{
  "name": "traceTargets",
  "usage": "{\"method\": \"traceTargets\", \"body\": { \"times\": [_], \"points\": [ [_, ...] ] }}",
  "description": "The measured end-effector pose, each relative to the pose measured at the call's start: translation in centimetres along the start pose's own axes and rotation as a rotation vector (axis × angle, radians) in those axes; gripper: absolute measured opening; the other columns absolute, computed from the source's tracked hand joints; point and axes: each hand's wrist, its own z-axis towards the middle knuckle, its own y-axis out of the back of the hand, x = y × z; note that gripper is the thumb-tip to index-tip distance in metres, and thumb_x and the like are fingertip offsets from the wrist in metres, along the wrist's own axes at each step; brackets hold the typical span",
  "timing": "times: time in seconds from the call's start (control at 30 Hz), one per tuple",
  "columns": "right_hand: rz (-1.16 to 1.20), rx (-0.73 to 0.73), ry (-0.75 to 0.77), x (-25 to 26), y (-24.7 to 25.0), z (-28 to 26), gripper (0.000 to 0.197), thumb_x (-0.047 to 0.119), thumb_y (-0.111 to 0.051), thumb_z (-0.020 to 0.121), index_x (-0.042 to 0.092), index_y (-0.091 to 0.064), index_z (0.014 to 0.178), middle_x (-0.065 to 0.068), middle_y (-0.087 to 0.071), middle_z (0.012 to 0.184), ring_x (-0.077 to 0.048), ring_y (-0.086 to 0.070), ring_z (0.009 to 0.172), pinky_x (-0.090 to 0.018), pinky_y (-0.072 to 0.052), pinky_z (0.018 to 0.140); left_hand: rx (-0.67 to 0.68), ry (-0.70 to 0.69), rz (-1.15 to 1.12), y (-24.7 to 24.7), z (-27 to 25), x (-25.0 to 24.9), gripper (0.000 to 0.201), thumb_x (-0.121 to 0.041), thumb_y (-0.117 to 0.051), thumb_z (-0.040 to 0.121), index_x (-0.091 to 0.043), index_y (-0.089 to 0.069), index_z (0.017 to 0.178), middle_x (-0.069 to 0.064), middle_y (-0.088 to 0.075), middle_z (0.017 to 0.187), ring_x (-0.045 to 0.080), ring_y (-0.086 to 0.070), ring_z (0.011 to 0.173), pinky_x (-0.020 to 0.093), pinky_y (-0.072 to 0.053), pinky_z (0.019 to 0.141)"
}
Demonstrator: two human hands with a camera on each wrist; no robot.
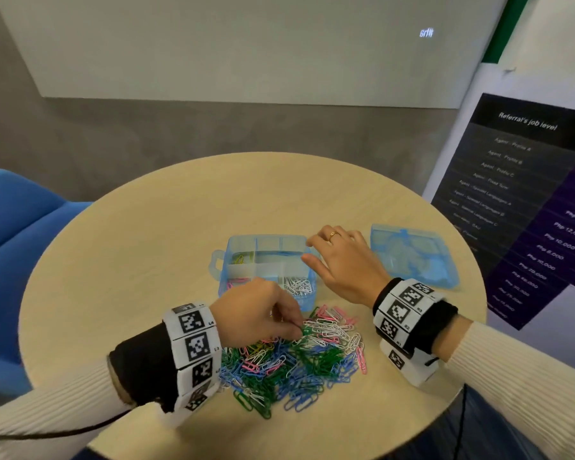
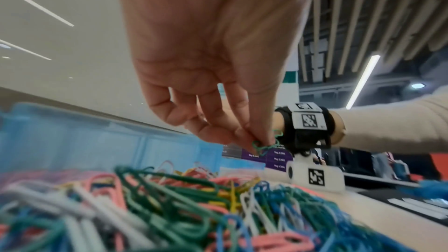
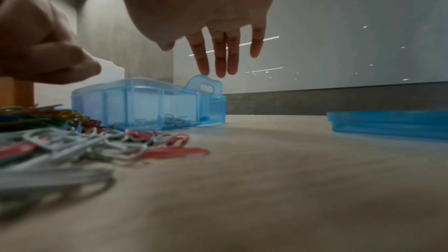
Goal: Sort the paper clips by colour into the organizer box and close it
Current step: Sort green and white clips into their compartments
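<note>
Blurred clip pile (image 2: 169, 208) nearest, left hand (image 1: 256, 310) grip pinching green clip (image 2: 265, 146), right hand (image 1: 342, 263) grip wide, box (image 1: 266, 267) partly hidden.

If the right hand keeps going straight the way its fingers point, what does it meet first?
Most likely the organizer box: the right hand hovers open, fingers aimed left across its right end, near the handle. Its height is hard to judge, so it may pass just over the rim.

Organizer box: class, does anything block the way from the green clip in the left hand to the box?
Nothing visible does. The left hand pinches a green clip above the pile. The organizer box is open; its lid lies aside, and the right hand hovers at its right edge.
</note>
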Motion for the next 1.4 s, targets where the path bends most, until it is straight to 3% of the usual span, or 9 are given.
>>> {"method": "traceTargets", "body": {
  "times": [0.3, 0.47, 0.63, 0.8, 0.97, 1.07, 1.17, 1.3, 1.4],
  "points": [
    [0.343, -0.007, 0.038, -0.7, -1.6, 0.2, 0.064, 0.063, -0.015, 0.090, 0.021, -0.058, 0.114, 0.006, -0.050, 0.114, -0.012, -0.043, 0.111, -0.035, -0.035, 0.093, -0.143, 0.063, -0.269, 1.3, -0.7, 0.7, 0.010, -0.025, -0.075, 0.084, -0.015, -0.075, 0.082, 0.010, -0.071, 0.076, 0.028, -0.064, 0.070, 0.033, -0.050, 0.064],
    [0.360, -0.053, 0.021, -1.1, -1.9, 0.2, 0.063, 0.062, -0.016, 0.090, 0.022, -0.058, 0.113, 0.007, -0.049, 0.113, -0.012, -0.043, 0.112, -0.036, -0.035, 0.093, -0.311, 0.189, -0.105, 3.2, -0.2, 1.7, 0.006, -0.022, -0.074, 0.084, -0.016, -0.075, 0.083, -0.002, -0.070, 0.062, 0.000, -0.058, 0.050, 0.013, -0.043, 0.053],
    [0.341, -0.034, 0.070, -1.2, -2.1, 0.3, 0.058, 0.061, -0.018, 0.092, 0.022, -0.057, 0.112, 0.007, -0.049, 0.113, -0.010, -0.043, 0.111, -0.035, -0.035, 0.093, -0.298, 0.346, -0.039, 3.9, 0.5, 2.8, 0.008, -0.020, -0.072, 0.086, -0.013, -0.075, 0.084, 0.003, -0.072, 0.065, 0.013, -0.069, 0.057, 0.030, -0.060, 0.061],
    [0.351, -0.050, 0.089, -1.4, -2.3, 0.5, 0.060, 0.062, -0.016, 0.090, 0.023, -0.057, 0.110, 0.006, -0.050, 0.110, -0.010, -0.043, 0.107, -0.037, -0.037, 0.094, -0.309, 0.389, -0.046, 3.9, 1.1, 2.8, 0.012, -0.014, -0.074, 0.084, -0.003, -0.074, 0.086, 0.009, -0.073, 0.066, 0.014, -0.068, 0.054, 0.022, -0.056, 0.055],
    [0.383, -0.068, 0.074, -1.5, -2.4, 0.5, 0.062, 0.063, -0.016, 0.089, 0.022, -0.057, 0.109, 0.006, -0.050, 0.108, -0.010, -0.042, 0.105, -0.037, -0.036, 0.093, -0.404, 0.347, 0.001, 3.7, 1.0, 1.6, 0.017, -0.021, -0.074, 0.085, -0.008, -0.071, 0.095, 0.005, -0.074, 0.077, 0.008, -0.067, 0.052, 0.019, -0.056, 0.054],
    [0.374, -0.054, 0.059, -1.5, -2.4, 0.5, 0.064, 0.063, -0.015, 0.088, 0.020, -0.056, 0.110, 0.006, -0.047, 0.107, -0.012, -0.042, 0.105, -0.037, -0.035, 0.093, -0.286, 0.162, 0.074, 2.3, 0.8, -1.0, 0.022, -0.027, -0.075, 0.083, -0.015, -0.073, 0.102, -0.006, -0.072, 0.089, -0.005, -0.061, 0.059, 0.007, -0.045, 0.056],
    [0.362, -0.040, 0.040, -1.4, -2.2, 0.6, 0.055, 0.058, -0.021, 0.093, 0.019, -0.056, 0.111, 0.005, -0.047, 0.106, -0.015, -0.042, 0.105, -0.039, -0.036, 0.094, -0.104, 0.093, 0.125, -0.1, 0.7, -3.4, 0.019, -0.037, -0.074, 0.082, -0.023, -0.074, 0.095, -0.012, -0.071, 0.087, -0.011, -0.058, 0.064, 0.006, -0.041, 0.058],
    [0.366, -0.058, 0.052, -1.5, -2.4, 0.6, 0.060, 0.059, -0.020, 0.091, 0.017, -0.057, 0.110, 0.001, -0.051, 0.108, -0.017, -0.045, 0.105, -0.042, -0.039, 0.094, -0.045, 0.139, 0.282, -3.0, 1.4, -4.7, 0.030, -0.051, -0.073, 0.077, -0.026, -0.069, 0.092, -0.013, -0.068, 0.088, 0.005, -0.062, 0.081, 0.024, -0.049, 0.068],
    [0.380, -0.060, 0.045, -1.5, -2.4, 0.7, 0.063, 0.061, -0.018, 0.089, 0.018, -0.058, 0.109, 0.003, -0.051, 0.106, -0.015, -0.045, 0.104, -0.043, -0.041, 0.094, 0.012, 0.134, 0.398, -3.9, 2.0, -5.4, 0.032, -0.053, -0.072, 0.078, -0.028, -0.066, 0.097, -0.010, -0.068, 0.095, 0.013, -0.062, 0.089, 0.027, -0.048, 0.070]
  ]
}}
